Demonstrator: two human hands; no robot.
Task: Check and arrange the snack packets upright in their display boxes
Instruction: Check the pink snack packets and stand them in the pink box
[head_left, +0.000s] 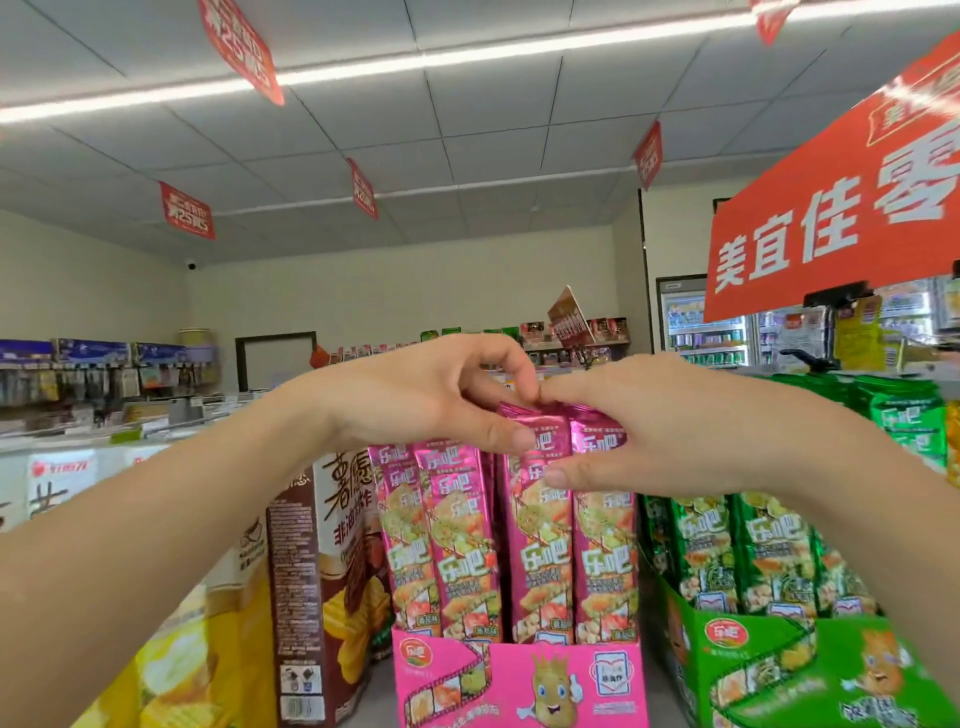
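Tall pink snack packets (540, 551) stand upright in a pink display box (519, 686) at the centre. My left hand (431, 400) pinches the top of a front packet, thumb on its face and fingers curled behind. My right hand (649, 431) grips the tops of the packets on the right side of the box, thumb across their fronts. The fingertips of both hands meet above the packets. Green packets (737, 551) of the same kind stand in a green display box (810, 670) on the right.
A brown snack box (332, 582) stands just left of the pink box, with a yellow packet (192, 665) further left. More green packets (904, 415) sit behind my right arm. A red sign (831, 228) hangs at upper right. Shop shelves and drink fridges line the back.
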